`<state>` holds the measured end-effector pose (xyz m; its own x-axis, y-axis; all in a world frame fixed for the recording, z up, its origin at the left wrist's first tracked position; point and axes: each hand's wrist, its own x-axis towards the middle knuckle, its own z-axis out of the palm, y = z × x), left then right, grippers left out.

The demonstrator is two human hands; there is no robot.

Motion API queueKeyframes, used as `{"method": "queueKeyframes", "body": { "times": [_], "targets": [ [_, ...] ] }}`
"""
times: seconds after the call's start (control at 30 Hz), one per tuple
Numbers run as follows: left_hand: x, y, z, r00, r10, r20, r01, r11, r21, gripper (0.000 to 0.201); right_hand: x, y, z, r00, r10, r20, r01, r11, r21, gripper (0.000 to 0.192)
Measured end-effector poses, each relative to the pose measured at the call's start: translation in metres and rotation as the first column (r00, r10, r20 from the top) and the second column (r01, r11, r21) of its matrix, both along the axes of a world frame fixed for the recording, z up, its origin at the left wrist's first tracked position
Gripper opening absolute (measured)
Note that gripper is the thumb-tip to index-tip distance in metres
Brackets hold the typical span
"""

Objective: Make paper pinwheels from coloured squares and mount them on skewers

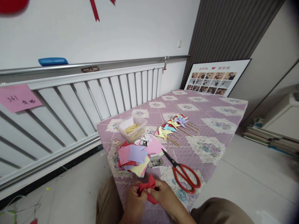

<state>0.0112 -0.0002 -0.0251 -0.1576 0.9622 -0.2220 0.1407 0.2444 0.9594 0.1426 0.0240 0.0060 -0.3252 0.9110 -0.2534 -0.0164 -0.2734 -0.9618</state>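
Your left hand (135, 199) and right hand (163, 196) both pinch a folded red paper (147, 187) between them over the near edge of the table (210, 124), with the paper stack (134, 157) just beyond, scissors (184, 172) to the right, and pinwheels (173, 126) farther back

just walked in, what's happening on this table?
A seated person holds a folded red paper piece between both hands, left hand and right hand, at the near edge of the quilted table. Red-handled scissors lie to the right. Beyond are a stack of coloured paper squares, a plastic box of sticks and a row of finished pinwheels.
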Motion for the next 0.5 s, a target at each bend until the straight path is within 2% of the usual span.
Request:
{"method": "queueKeyframes", "body": {
  "times": [0.07,0.23,0.37,0.5],
  "targets": [
    [0.002,-0.001,0.002,0.999,0.036,-0.004,-0.036,0.999,0.041,0.009,0.000,0.001,-0.007,1.000,-0.009,0.019,0.008,1.000,0.011,0.017],
    [0.004,-0.001,0.003,0.998,0.061,-0.026,-0.060,0.997,0.041,0.009,-0.001,0.003,-0.023,1.000,-0.015,0.023,0.015,1.000,0.013,0.021],
    [0.004,-0.002,-0.001,0.997,0.044,-0.064,-0.041,0.998,0.045,0.010,0.000,0.003,-0.017,1.000,0.011,0.017,-0.011,1.000,0.007,0.023],
    [0.005,-0.001,-0.002,0.998,0.052,-0.031,-0.050,0.998,0.047,0.008,-0.001,0.003,-0.005,1.000,0.000,0.022,0.000,1.000,-0.015,0.025]
  ]
}}
